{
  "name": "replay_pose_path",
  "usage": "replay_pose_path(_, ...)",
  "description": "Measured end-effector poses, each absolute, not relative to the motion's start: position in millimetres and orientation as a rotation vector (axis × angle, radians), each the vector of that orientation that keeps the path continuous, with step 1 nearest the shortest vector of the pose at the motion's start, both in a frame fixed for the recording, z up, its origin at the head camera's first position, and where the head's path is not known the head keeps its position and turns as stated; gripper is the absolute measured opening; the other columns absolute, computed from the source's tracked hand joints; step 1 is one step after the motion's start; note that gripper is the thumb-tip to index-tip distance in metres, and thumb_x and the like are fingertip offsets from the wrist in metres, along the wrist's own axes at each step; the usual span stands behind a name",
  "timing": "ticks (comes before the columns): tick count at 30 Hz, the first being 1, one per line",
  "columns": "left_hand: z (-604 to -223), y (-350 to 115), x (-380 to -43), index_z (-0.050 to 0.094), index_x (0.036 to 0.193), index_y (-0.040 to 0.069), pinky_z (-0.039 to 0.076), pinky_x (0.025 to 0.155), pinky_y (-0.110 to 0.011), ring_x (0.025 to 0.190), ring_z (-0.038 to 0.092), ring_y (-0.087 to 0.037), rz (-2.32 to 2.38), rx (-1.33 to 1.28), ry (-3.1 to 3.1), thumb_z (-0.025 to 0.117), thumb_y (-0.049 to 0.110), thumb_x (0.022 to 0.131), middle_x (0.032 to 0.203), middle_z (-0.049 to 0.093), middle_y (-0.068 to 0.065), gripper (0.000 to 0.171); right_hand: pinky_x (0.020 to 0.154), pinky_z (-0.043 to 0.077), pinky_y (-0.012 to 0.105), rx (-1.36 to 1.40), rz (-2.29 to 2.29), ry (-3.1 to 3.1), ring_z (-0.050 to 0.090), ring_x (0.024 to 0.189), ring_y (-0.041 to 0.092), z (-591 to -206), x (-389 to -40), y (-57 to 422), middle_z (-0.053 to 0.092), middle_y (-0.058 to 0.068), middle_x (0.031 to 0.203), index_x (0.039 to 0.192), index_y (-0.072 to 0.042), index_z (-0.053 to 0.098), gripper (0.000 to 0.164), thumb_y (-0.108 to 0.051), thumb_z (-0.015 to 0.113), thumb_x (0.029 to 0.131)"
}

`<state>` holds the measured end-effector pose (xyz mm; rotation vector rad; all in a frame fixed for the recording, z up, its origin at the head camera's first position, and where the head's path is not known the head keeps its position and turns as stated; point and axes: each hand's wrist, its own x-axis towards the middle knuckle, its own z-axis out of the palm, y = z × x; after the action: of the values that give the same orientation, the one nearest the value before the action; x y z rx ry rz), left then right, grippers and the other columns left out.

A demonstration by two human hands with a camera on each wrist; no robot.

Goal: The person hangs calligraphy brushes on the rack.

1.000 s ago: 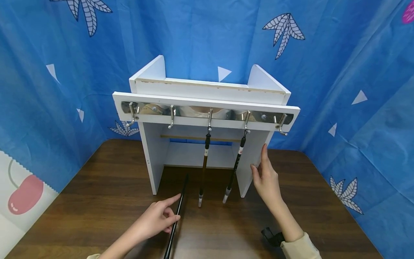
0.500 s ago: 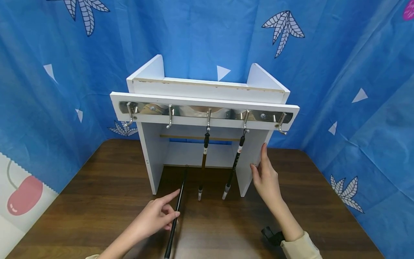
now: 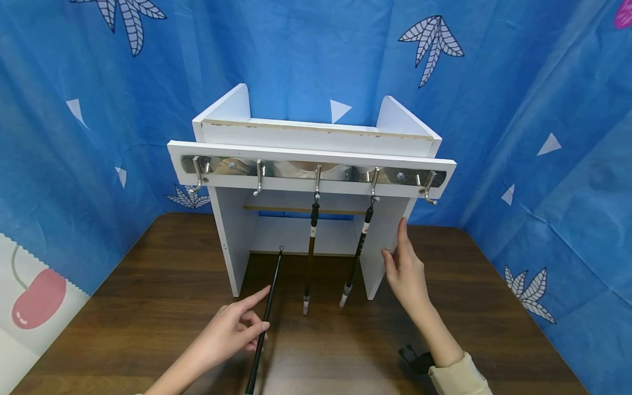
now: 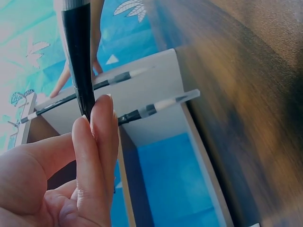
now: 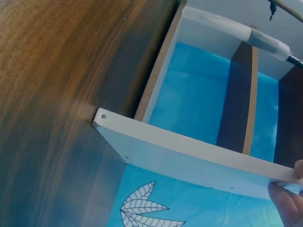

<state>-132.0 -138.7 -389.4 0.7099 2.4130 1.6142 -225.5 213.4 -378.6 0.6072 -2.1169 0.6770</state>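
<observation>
My left hand (image 3: 224, 334) pinches a black calligraphy brush (image 3: 266, 310) between thumb and fingers. Its small hanging loop (image 3: 281, 248) points up and away, and the forefinger lies along the handle. Two capped brushes hang from the white rack's metal hooks: a brown-handled brush (image 3: 311, 252) on the middle hook (image 3: 318, 178), and a black-handled brush (image 3: 364, 233) on the hook to its right. My right hand (image 3: 408, 274) holds the rack's right side panel (image 5: 189, 153), thumb at the front edge and fingers on the outer face. The held brush's tip lies outside the head view.
The white rack (image 3: 306, 192) stands on a brown wooden table (image 3: 148, 307). Two hooks at left (image 3: 198, 174) and one hook at far right (image 3: 429, 187) bear nothing. A black strap-like thing (image 3: 415, 359) is by the right wrist. Blue patterned cloth (image 3: 296, 60) surrounds the table.
The left hand has shifted slightly up and left, raising the held brush's loop end into clear view. The brown-handled brush sways a little. The right hand stays in place.
</observation>
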Motion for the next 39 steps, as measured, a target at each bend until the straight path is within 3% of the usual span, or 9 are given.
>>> replay_pose_path(19,-377,-143,-128,0.027,0.146,0.002,0.056,0.053,-0.033,0.056,0.064,-0.018,1.673,0.696,2.381,0.062,0.009,0.091,0.073,0.065,0.002,0.066,0.043,0.042,0.032,0.605,0.662,-2.096,0.042,0.056,0.016,-379,-226,213,0.052,0.023,0.112,0.151,-0.012,0.008,0.100,0.018,0.066,0.076)
replay_pose_path(26,-372,-143,-126,0.029,0.146,0.005,0.056,0.053,-0.032,0.054,0.062,-0.013,1.662,0.727,2.463,0.063,0.010,0.090,0.074,0.065,0.004,0.066,0.042,0.039,0.031,0.601,0.665,-2.087,0.041,0.056,0.015,-379,-226,213,0.052,0.019,0.100,0.151,-0.011,0.008,0.098,0.019,0.065,0.076)
replay_pose_path(39,-362,-143,-121,0.030,0.147,0.012,0.054,0.051,-0.029,0.053,0.059,-0.010,1.672,0.750,2.558,0.063,0.010,0.090,0.074,0.064,0.005,0.066,0.042,0.039,0.029,0.602,0.667,-2.092,0.040,0.055,0.013,-380,-226,212,0.050,0.016,0.094,0.151,-0.011,0.008,0.098,0.019,0.064,0.077)
